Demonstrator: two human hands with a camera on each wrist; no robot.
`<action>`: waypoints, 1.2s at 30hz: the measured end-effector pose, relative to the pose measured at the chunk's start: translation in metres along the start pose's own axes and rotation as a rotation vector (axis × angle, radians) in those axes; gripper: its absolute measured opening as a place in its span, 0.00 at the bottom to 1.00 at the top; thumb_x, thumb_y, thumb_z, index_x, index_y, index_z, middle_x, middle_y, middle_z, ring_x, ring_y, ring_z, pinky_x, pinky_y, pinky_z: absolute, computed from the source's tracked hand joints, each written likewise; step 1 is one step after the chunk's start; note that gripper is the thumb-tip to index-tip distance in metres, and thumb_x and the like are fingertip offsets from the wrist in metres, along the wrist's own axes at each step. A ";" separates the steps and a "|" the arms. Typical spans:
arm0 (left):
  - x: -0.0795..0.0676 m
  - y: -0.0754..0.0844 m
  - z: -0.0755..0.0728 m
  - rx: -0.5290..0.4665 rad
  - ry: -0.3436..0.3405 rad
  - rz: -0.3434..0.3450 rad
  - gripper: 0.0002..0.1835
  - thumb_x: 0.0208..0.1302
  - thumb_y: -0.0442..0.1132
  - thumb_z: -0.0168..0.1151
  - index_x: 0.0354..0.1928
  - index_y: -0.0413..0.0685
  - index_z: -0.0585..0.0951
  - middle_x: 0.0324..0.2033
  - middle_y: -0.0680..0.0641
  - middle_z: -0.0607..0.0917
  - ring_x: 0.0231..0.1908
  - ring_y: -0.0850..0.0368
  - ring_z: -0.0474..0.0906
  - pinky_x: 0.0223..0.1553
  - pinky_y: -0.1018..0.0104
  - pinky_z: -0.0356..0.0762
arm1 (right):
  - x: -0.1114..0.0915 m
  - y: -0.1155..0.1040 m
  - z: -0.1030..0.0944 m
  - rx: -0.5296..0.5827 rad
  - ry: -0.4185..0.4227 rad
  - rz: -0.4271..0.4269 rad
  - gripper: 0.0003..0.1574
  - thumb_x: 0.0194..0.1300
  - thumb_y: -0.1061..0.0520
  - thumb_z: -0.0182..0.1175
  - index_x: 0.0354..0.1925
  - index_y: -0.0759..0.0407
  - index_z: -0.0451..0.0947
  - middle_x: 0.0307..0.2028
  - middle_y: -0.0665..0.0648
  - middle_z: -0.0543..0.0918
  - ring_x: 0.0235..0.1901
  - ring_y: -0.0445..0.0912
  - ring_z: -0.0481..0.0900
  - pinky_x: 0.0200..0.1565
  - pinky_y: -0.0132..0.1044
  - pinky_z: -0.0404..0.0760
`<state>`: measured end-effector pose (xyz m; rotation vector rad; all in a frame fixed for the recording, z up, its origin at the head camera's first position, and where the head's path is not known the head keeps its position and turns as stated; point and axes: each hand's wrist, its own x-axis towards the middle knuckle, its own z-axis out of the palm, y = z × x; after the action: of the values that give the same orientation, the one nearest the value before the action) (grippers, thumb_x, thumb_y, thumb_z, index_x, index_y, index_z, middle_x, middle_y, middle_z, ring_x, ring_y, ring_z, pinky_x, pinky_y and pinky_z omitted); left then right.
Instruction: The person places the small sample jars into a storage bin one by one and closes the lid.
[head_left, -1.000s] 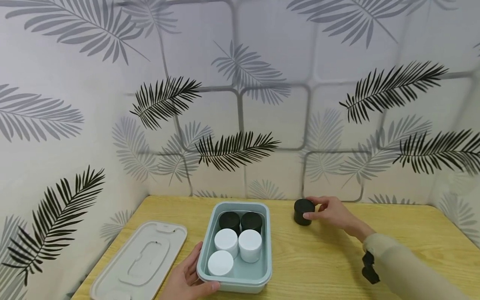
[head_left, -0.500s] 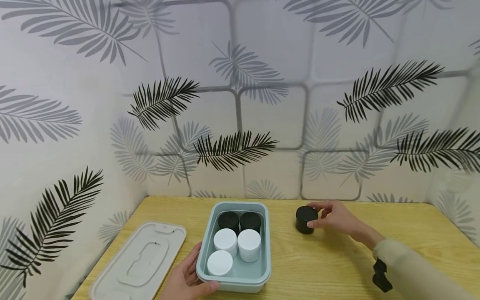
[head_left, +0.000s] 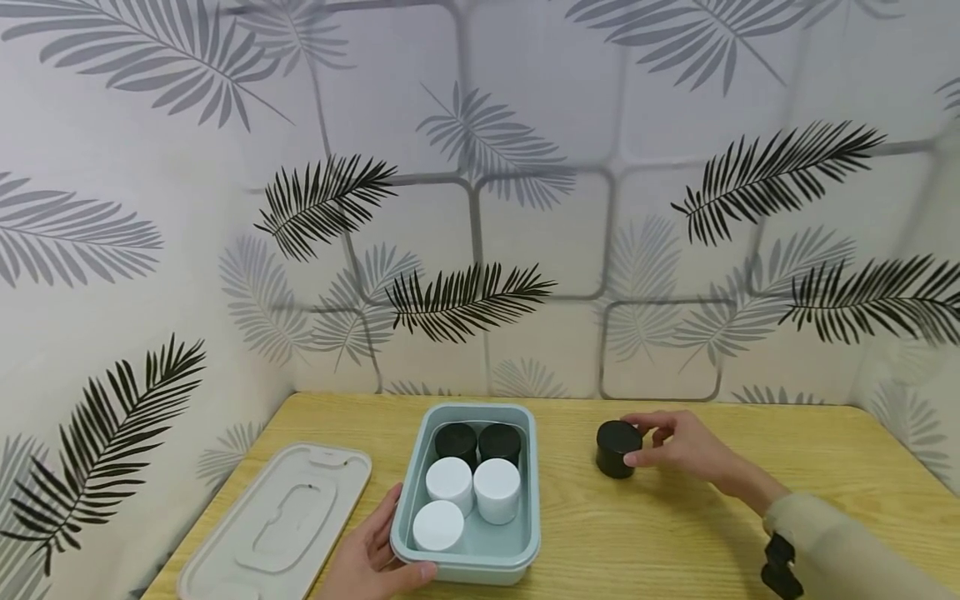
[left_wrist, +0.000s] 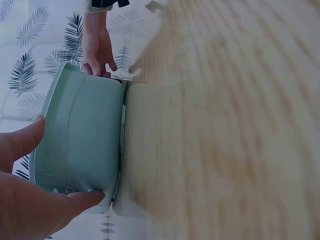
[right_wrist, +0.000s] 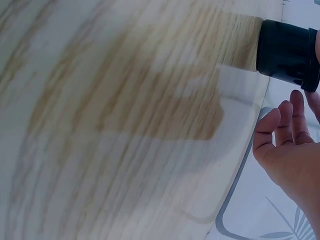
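My right hand [head_left: 690, 452] pinches a round black jar [head_left: 617, 450] between thumb and fingers, right of the light blue-green plastic container [head_left: 531, 492]. In the right wrist view that jar [right_wrist: 284, 52] stands at the wooden surface, its lid end held by fingertips while the other fingers of the hand [right_wrist: 292, 155] curl free. My left hand [head_left: 369, 554] grips the container's near left corner, thumb at the front rim and fingers along the side. Inside stand two black jars [head_left: 455, 442] at the back and three white jars [head_left: 438, 526] nearer me.
A pale rectangular lid [head_left: 281, 517] with a moulded pattern lies flat on the wooden table [head_left: 600, 533], left of the container. A wall covered in leaf-patterned paper [head_left: 540, 333] rises behind the table.
My right hand has drawn the black jar a short way toward me and slightly right. The left hand and the container keep their places.
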<state>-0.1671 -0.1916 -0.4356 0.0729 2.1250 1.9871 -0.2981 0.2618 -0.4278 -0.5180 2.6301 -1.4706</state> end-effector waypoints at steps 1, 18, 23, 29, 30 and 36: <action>0.000 0.000 0.000 -0.002 -0.003 0.003 0.60 0.63 0.40 0.79 0.83 0.34 0.46 0.79 0.30 0.57 0.74 0.34 0.63 0.66 0.51 0.74 | 0.000 0.000 0.000 0.001 -0.002 0.001 0.41 0.60 0.54 0.80 0.68 0.65 0.79 0.46 0.60 0.83 0.31 0.47 0.74 0.30 0.35 0.68; 0.001 0.001 -0.001 0.003 -0.020 -0.013 0.62 0.63 0.42 0.80 0.83 0.33 0.45 0.79 0.30 0.55 0.75 0.32 0.61 0.66 0.50 0.74 | -0.010 -0.006 0.007 0.026 0.076 0.092 0.41 0.59 0.51 0.81 0.68 0.59 0.81 0.44 0.58 0.81 0.28 0.44 0.70 0.30 0.34 0.67; 0.001 0.001 -0.002 0.005 -0.018 -0.017 0.61 0.63 0.42 0.79 0.83 0.33 0.45 0.79 0.30 0.54 0.75 0.32 0.60 0.66 0.50 0.74 | -0.016 -0.021 0.014 -0.007 0.124 0.057 0.39 0.56 0.51 0.83 0.64 0.59 0.84 0.41 0.59 0.79 0.27 0.43 0.65 0.26 0.34 0.63; 0.001 0.000 -0.002 0.000 -0.026 -0.004 0.61 0.63 0.42 0.79 0.83 0.33 0.45 0.79 0.30 0.54 0.75 0.32 0.60 0.66 0.51 0.74 | -0.023 -0.042 0.020 0.011 0.133 0.060 0.40 0.56 0.49 0.83 0.64 0.58 0.84 0.35 0.57 0.70 0.31 0.46 0.61 0.28 0.35 0.60; 0.001 0.000 -0.002 -0.002 -0.026 -0.004 0.61 0.63 0.42 0.79 0.83 0.33 0.45 0.79 0.30 0.54 0.75 0.32 0.60 0.66 0.51 0.74 | -0.024 -0.045 0.021 0.011 0.133 0.064 0.40 0.56 0.48 0.82 0.65 0.57 0.84 0.34 0.56 0.68 0.33 0.47 0.62 0.31 0.36 0.63; 0.001 -0.001 -0.002 -0.004 -0.023 -0.008 0.60 0.64 0.42 0.79 0.83 0.33 0.45 0.79 0.30 0.54 0.75 0.32 0.60 0.66 0.51 0.74 | -0.031 -0.070 0.026 0.039 0.133 0.059 0.41 0.58 0.47 0.81 0.66 0.56 0.83 0.34 0.54 0.70 0.53 0.53 0.74 0.62 0.50 0.72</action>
<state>-0.1686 -0.1935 -0.4368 0.0859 2.1035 1.9771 -0.2454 0.2175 -0.3855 -0.3479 2.6831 -1.5877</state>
